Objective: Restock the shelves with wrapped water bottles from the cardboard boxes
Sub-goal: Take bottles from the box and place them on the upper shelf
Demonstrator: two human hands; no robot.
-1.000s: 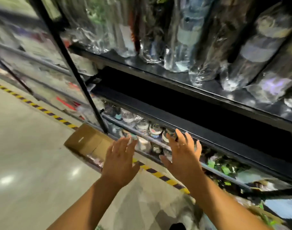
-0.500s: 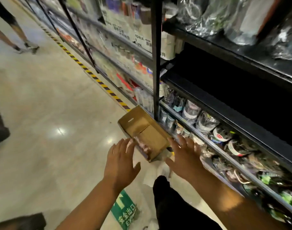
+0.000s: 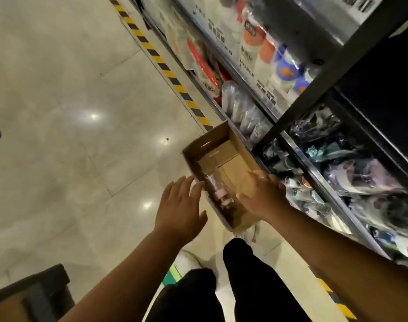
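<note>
Just above the open cardboard box (image 3: pixel 204 142) on the floor (image 3: pixel 70 135), both your hands are empty. Your left hand (image 3: pixel 178 212) hovers with its fingers spread just outside the box's near left wall, touching nothing that I can make out. Your right hand (image 3: pixel 262 195), also flat and spread, with a ring on one finger, hangs over the box's right side; whether it touches the cardboard I cannot tell. You look to be at the fetching step, reaching in for stock with nothing yet gripped. The task's thing, a wrapped bottle (image 3: pixel 218 194) with something pink inside the clear film, lies on its side along the box's left inner wall, between your two hands. The next move probably calls for lowering both hands into the box and closing them round the bottle's body, not the loose film, which may slip or tear. Apart from that bottle, the box shows only folded cardboard flaps on its bottom, so it seems nearly used up. The box sits right against the foot of the racking. Just beside it to the right, the low shelf (image 3: pixel 314 173) is crowded with wrapped items lying on their sides, so finding a gap may take some looking. In the next bay, clear bottles (image 3: pixel 240 108) stand in a row, and striped tape (image 3: pixel 166 70) runs along the floor.
</note>
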